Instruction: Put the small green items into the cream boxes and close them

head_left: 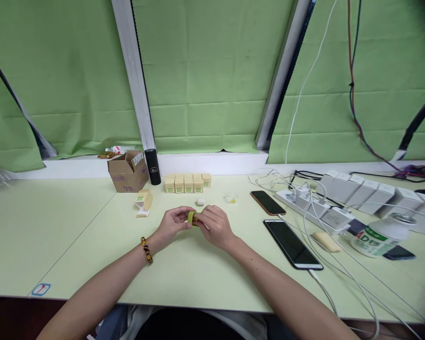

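Between my two hands, above the middle of the table, is a small yellow-green ring-shaped band (191, 217). My left hand (170, 225) pinches its left side between thumb and fingers. Closed over the right side, with fingertips at the ring's opening, is my right hand (215, 226); its fingers partly hide the band. Just beyond the fingers lies a small white cylinder (200, 202). A clear plastic piece (231, 199) with a yellow spot sits further right. To the left, a small cream box (143, 202) stands with its flap open.
Several small cream boxes (184, 183) form a row at the back, near a black bottle (152, 166) and a cardboard carton (127, 177). On the right are two phones (293, 243), a power strip (313, 211) with tangled white cables, white boxes (378, 198) and a white bottle (382, 236).
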`<state>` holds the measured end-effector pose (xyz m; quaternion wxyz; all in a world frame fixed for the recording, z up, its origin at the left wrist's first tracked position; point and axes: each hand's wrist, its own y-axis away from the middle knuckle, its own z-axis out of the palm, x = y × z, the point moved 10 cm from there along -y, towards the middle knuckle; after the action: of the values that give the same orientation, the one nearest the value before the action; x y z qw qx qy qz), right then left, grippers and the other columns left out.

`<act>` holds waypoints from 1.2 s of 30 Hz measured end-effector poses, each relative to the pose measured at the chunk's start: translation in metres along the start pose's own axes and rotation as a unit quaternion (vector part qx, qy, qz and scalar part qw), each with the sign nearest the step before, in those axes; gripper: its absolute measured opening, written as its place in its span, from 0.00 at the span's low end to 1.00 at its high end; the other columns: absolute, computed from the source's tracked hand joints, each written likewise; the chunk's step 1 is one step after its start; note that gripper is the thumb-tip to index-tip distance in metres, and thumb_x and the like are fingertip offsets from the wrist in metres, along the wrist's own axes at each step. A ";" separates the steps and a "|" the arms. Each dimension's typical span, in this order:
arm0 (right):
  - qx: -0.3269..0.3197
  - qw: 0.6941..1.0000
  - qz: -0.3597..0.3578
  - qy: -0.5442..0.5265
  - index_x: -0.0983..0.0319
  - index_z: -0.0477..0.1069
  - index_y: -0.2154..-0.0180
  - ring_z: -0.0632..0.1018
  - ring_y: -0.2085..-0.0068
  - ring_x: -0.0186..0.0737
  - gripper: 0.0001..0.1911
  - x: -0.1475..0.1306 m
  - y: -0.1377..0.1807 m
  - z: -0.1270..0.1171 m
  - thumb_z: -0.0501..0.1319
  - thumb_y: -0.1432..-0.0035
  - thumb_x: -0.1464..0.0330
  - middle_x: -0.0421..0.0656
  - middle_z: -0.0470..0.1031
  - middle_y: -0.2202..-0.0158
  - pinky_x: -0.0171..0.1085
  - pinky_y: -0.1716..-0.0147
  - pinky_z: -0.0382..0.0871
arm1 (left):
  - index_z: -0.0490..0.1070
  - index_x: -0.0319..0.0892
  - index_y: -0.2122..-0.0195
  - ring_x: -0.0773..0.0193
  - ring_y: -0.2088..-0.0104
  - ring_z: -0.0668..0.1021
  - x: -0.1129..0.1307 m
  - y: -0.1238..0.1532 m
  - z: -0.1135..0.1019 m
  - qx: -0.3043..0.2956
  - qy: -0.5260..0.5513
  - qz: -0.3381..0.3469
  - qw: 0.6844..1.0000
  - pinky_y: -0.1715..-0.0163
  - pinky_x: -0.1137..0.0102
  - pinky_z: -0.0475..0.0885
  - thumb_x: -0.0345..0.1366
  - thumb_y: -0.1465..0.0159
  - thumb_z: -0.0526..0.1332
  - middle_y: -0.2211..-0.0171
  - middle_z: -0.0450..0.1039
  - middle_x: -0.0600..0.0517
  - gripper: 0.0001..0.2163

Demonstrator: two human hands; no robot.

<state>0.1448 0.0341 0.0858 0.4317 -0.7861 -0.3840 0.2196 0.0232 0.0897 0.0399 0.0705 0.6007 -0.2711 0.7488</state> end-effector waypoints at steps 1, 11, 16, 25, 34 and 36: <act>-0.003 1.000 -0.010 -0.011 0.57 0.76 0.56 0.73 0.68 0.41 0.09 -0.001 0.000 -0.001 0.57 0.30 0.70 0.42 0.76 0.71 0.42 0.68 0.60 | 0.79 0.38 0.49 0.51 0.50 0.80 0.001 -0.001 -0.002 0.003 0.000 0.007 1.000 0.49 0.60 0.75 0.32 0.46 0.78 0.52 0.79 0.41 0.23; -0.012 0.998 0.050 -0.047 0.59 0.61 0.34 0.76 0.42 0.57 0.29 0.003 0.004 0.002 0.62 0.34 0.66 0.55 0.75 0.43 0.53 0.50 0.77 | 0.81 0.41 0.54 0.53 0.49 0.77 0.019 -0.001 -0.017 0.092 -0.103 0.096 0.986 0.45 0.59 0.71 0.32 0.49 0.78 0.50 0.76 0.43 0.20; 0.007 0.986 0.102 -0.131 0.55 0.64 0.38 0.77 0.45 0.51 0.24 0.014 0.007 0.009 0.59 0.34 0.72 0.51 0.74 0.45 0.47 0.58 0.82 | 0.76 0.44 0.46 0.52 0.46 0.77 0.022 0.005 -0.012 0.106 -0.110 0.095 0.984 0.43 0.58 0.70 0.34 0.45 0.77 0.48 0.76 0.43 0.25; 0.032 0.965 0.130 -0.224 0.54 0.66 0.41 0.76 0.47 0.49 0.22 0.018 0.009 0.011 0.60 0.34 0.73 0.50 0.73 0.47 0.47 0.58 0.83 | 0.79 0.42 0.64 0.60 0.63 0.75 0.026 0.008 -0.020 0.143 -0.238 0.100 0.955 0.59 0.67 0.67 0.39 0.35 0.68 0.65 0.77 0.48 0.06; 0.029 0.968 0.114 -0.223 0.54 0.65 0.40 0.76 0.48 0.48 0.23 0.015 0.009 0.012 0.61 0.35 0.75 0.50 0.72 0.47 0.47 0.59 0.83 | 0.75 0.42 0.64 0.63 0.64 0.73 0.025 0.009 -0.012 0.130 -0.338 0.092 0.928 0.61 0.67 0.66 0.39 0.31 0.61 0.66 0.75 0.51 0.08; 0.031 0.968 0.114 -0.223 0.54 0.65 0.40 0.76 0.48 0.48 0.23 0.016 0.009 0.012 0.61 0.35 0.75 0.50 0.72 0.47 0.47 0.60 0.84 | 0.75 0.41 0.64 0.63 0.64 0.73 0.025 0.009 -0.012 0.131 -0.336 0.092 0.928 0.61 0.67 0.67 0.40 0.31 0.60 0.66 0.75 0.50 0.09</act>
<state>0.1498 0.0497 0.0721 0.3313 -0.7421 -0.3712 0.4491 0.0022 0.0824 0.0592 -0.1737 0.7936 -0.2322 0.5348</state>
